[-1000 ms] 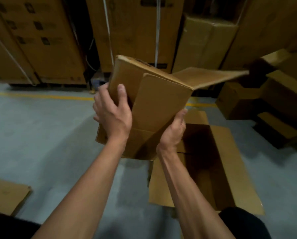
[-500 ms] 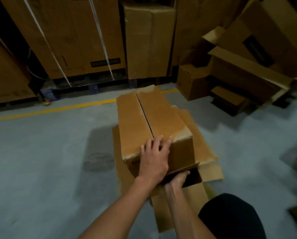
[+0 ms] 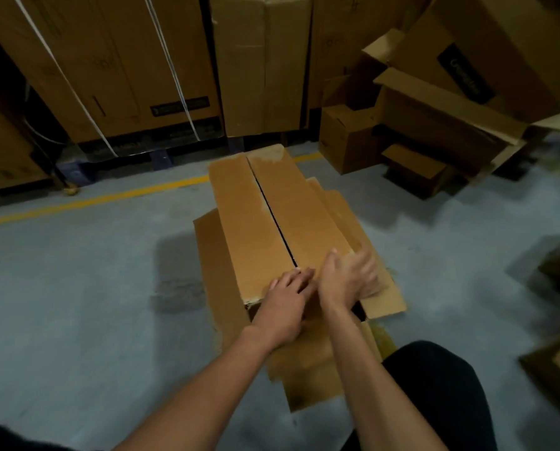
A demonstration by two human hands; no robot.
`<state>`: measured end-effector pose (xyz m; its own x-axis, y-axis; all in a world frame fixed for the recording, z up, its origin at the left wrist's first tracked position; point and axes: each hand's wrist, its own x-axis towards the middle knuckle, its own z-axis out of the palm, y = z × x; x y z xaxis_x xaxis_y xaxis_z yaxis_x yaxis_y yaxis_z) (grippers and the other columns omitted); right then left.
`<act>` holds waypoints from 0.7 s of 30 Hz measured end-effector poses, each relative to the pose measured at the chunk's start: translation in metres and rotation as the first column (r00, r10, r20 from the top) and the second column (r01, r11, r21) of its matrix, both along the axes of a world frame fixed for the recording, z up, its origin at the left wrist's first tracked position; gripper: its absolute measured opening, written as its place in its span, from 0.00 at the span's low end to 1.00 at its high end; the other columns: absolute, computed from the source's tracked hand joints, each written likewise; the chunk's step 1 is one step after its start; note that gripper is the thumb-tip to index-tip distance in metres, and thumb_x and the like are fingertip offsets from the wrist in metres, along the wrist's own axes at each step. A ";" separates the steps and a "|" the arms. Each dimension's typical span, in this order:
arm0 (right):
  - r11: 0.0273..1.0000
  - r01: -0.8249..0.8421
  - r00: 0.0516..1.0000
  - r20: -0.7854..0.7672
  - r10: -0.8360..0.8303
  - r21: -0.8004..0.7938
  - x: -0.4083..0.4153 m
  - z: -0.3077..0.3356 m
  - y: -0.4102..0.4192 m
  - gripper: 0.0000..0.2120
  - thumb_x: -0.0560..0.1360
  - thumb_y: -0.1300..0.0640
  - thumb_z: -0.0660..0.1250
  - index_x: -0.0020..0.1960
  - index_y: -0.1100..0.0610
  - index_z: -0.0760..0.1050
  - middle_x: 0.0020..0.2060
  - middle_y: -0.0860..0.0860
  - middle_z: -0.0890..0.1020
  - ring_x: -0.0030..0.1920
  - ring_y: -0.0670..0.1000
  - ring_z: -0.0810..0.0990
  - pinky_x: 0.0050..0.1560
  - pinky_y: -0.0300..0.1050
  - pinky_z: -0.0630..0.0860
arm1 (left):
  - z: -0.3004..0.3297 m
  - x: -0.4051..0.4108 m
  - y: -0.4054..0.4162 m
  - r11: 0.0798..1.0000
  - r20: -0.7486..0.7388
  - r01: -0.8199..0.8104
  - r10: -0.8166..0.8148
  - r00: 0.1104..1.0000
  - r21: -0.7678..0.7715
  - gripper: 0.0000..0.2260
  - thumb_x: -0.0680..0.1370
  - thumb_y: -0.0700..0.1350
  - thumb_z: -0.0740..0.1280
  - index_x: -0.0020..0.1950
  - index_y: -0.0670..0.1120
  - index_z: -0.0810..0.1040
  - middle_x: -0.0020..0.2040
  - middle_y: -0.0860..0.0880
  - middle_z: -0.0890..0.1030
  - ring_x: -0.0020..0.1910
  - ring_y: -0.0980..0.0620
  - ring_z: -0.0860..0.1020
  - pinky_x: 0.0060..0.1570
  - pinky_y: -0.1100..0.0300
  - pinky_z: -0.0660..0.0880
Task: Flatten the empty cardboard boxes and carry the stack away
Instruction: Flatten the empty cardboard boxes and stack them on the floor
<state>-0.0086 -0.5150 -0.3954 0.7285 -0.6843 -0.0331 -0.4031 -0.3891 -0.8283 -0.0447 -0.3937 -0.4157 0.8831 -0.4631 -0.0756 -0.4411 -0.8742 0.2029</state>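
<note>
A brown cardboard box point(image 3: 265, 219) lies lengthwise on the floor in front of me, its two top flaps meeting at a dark seam. It rests on flattened cardboard sheets point(image 3: 382, 297) spread beneath it. My left hand point(image 3: 288, 301) lies flat on the near end of the box top, fingers spread toward the seam. My right hand point(image 3: 347, 278) is blurred beside it on the right flap's near corner, fingers apart, gripping nothing that I can see.
Tall strapped cartons point(image 3: 109, 66) on pallets line the back. Several open and tumbled boxes point(image 3: 435, 118) crowd the right. A yellow floor line point(image 3: 93, 200) runs across the grey concrete. More cardboard point(image 3: 555, 362) sits at the right edge. My dark-clothed knee point(image 3: 435, 385) is at the bottom.
One second ago both hands held the box up in the air. It then came down onto the flat sheets. My right hand has come from under the near end up onto the top.
</note>
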 end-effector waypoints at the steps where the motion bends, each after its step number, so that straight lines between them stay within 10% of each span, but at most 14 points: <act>1: 0.966 -0.198 0.979 -0.072 0.189 -0.165 0.005 0.008 -0.003 0.29 0.82 0.44 0.67 0.80 0.51 0.66 0.79 0.54 0.68 0.81 0.58 0.60 0.80 0.59 0.53 | 0.001 0.001 0.003 1.000 -0.009 0.017 -0.017 1.000 0.001 0.44 0.77 0.45 0.74 0.87 0.53 0.52 0.87 0.51 0.52 0.84 0.45 0.51 0.81 0.47 0.55; 4: 0.728 -0.643 0.757 -0.346 0.555 -0.239 0.024 0.020 -0.007 0.40 0.78 0.32 0.67 0.83 0.47 0.59 0.84 0.56 0.59 0.83 0.64 0.54 0.81 0.67 0.53 | 0.004 0.003 0.014 0.998 -0.062 0.014 -0.018 0.998 -0.055 0.41 0.78 0.45 0.73 0.87 0.48 0.55 0.86 0.46 0.57 0.84 0.43 0.55 0.82 0.49 0.56; 7: 0.588 -0.787 0.566 -0.597 0.569 -0.186 0.026 0.005 -0.006 0.53 0.75 0.23 0.61 0.87 0.50 0.45 0.86 0.60 0.43 0.84 0.69 0.40 0.81 0.71 0.44 | 0.004 -0.001 0.026 0.990 -0.098 0.050 -0.063 0.993 -0.133 0.37 0.77 0.40 0.68 0.85 0.44 0.59 0.83 0.42 0.64 0.81 0.43 0.60 0.82 0.56 0.54; 10: 0.623 -0.757 0.596 -0.598 0.535 -0.198 0.028 -0.001 -0.005 0.55 0.75 0.23 0.62 0.87 0.53 0.42 0.85 0.61 0.39 0.84 0.69 0.37 0.81 0.69 0.41 | -0.001 -0.006 0.031 0.983 -0.049 0.058 -0.068 0.996 -0.176 0.36 0.76 0.36 0.66 0.85 0.44 0.61 0.82 0.44 0.65 0.82 0.45 0.59 0.82 0.62 0.44; 16: 0.616 -0.723 0.640 -0.638 0.428 -0.312 0.045 0.012 0.002 0.48 0.76 0.35 0.70 0.84 0.50 0.47 0.85 0.61 0.42 0.81 0.77 0.51 0.75 0.77 0.59 | -0.004 -0.002 0.035 0.951 0.092 0.015 0.014 0.996 -0.310 0.23 0.80 0.43 0.69 0.76 0.45 0.74 0.71 0.47 0.78 0.70 0.48 0.74 0.75 0.56 0.68; 21: 0.466 -0.565 0.816 -0.377 0.438 -0.681 0.035 0.030 0.003 0.30 0.77 0.52 0.71 0.75 0.54 0.64 0.81 0.59 0.64 0.65 0.68 0.78 0.59 0.62 0.77 | -0.005 0.011 0.039 0.996 0.032 -0.028 0.031 0.999 -0.090 0.33 0.84 0.61 0.62 0.86 0.56 0.56 0.85 0.50 0.58 0.82 0.43 0.56 0.82 0.38 0.53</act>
